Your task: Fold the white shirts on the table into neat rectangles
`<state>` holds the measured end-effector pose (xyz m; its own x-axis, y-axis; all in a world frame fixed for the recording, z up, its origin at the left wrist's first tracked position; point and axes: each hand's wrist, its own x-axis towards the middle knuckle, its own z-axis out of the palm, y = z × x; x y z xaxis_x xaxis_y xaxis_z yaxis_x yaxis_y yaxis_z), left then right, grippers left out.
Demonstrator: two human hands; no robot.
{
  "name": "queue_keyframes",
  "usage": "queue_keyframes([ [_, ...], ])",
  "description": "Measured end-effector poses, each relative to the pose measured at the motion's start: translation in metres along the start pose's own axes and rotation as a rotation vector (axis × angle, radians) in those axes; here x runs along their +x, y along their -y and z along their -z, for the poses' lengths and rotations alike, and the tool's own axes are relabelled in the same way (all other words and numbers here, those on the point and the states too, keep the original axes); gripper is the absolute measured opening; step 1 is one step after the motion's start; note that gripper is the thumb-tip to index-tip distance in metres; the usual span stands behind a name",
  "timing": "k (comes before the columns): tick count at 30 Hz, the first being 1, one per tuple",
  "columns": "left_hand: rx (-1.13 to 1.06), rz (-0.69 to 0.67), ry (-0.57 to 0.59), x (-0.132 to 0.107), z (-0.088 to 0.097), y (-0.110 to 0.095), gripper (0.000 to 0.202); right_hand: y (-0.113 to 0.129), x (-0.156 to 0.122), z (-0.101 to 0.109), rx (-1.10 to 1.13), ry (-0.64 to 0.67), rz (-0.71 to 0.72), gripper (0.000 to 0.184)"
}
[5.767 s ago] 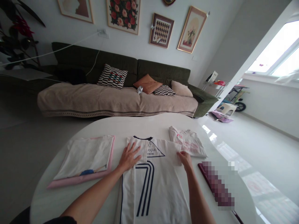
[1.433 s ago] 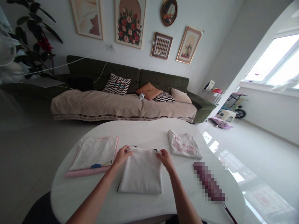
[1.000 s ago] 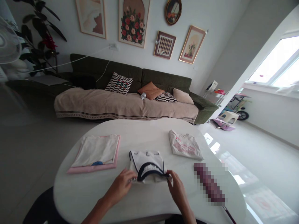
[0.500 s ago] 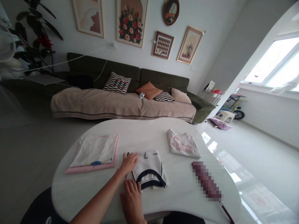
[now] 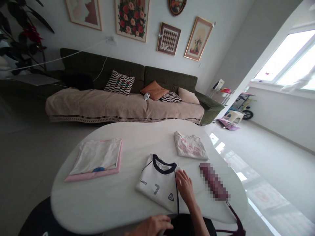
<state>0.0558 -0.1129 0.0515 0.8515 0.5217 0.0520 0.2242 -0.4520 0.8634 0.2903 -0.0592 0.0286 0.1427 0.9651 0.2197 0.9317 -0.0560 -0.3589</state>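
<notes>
A folded white jersey [image 5: 159, 183] with a navy collar and a number 7 lies on the white table, its collar toward the sofa. My right hand [image 5: 184, 185] rests at the jersey's right side, fingers stretched out over its edge near the collar. Lower down, at the near table edge, my left hand [image 5: 158, 225] is apart from the jersey, its fingers loosely bent with nothing seen in them. To the left lie folded white and pink clothes [image 5: 98, 157], stacked. A folded white shirt with pink print [image 5: 190, 146] lies at the far right.
A blurred-out maroon item [image 5: 214, 182] with a dark strap [image 5: 235, 213] lies at the table's right side, the strap hanging over the edge. The white table [image 5: 98, 203] has a curved rim. Behind it stands a green sofa [image 5: 169, 77] with cushions and a beige cover.
The jersey has been turned round, so its collar now points away from me. My right hand has moved to its right side; my left hand has come off it toward the table's near edge.
</notes>
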Motion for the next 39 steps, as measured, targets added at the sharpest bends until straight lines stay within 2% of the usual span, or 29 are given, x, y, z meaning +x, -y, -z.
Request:
queue_keyframes([
  [1,0.023,0.04,-0.104,0.004,0.007,0.003,0.034,-0.002,0.0,0.001,0.025,-0.053,-0.034,0.038],
  [4,0.185,0.283,-0.536,0.018,0.04,0.026,0.033,0.001,-0.015,-0.002,0.072,-0.199,-0.223,0.042],
  [5,0.219,0.378,-0.635,0.022,0.052,0.037,0.034,0.005,-0.024,-0.006,0.07,-0.208,-0.286,0.043],
  [7,0.238,0.53,-0.715,0.029,0.07,0.056,0.035,0.015,-0.04,-0.013,0.046,-0.167,-0.367,0.042],
  [9,0.206,0.614,-0.7,0.034,0.079,0.07,0.035,0.026,-0.05,-0.019,0.015,-0.099,-0.403,0.039],
  [11,0.161,0.636,-0.664,0.037,0.081,0.075,0.033,0.035,-0.052,-0.022,0.004,-0.051,-0.436,0.035],
  [14,0.057,0.656,-0.614,0.039,0.08,0.073,0.032,0.035,-0.046,-0.02,0.084,0.003,-0.486,0.029],
  [17,-0.092,0.655,-0.533,0.038,0.081,0.064,0.032,0.022,-0.039,-0.014,0.248,0.07,-0.496,0.02],
  [19,-0.318,0.635,-0.476,0.038,0.08,0.055,0.037,0.012,-0.036,-0.007,0.363,0.074,-0.485,0.019],
  [21,-0.631,0.6,-0.439,0.04,0.077,0.044,0.049,0.004,-0.033,0.003,0.499,0.052,-0.488,0.023],
  [24,-0.965,0.554,-0.405,0.055,0.069,0.03,0.065,-0.011,-0.027,0.024,0.712,0.051,-0.495,0.031],
  [28,-1.071,0.464,-0.381,0.107,0.069,0.015,0.062,-0.041,0.002,0.06,0.795,0.077,-0.43,0.036],
  [33,-0.905,0.322,-0.461,0.211,0.097,-0.004,0.055,-0.089,0.077,0.112,0.705,-0.067,-0.36,0.045],
  [36,-0.825,0.295,-0.518,0.272,0.115,-0.008,0.054,-0.114,0.127,0.141,0.513,-0.211,-0.35,0.048],
  [38,-0.751,0.308,-0.586,0.299,0.121,-0.003,0.058,-0.127,0.153,0.147,0.306,-0.274,-0.369,0.052],
  [39,-0.71,0.328,-0.627,0.306,0.121,0.003,0.062,-0.131,0.163,0.143,0.192,-0.294,-0.39,0.055],
])
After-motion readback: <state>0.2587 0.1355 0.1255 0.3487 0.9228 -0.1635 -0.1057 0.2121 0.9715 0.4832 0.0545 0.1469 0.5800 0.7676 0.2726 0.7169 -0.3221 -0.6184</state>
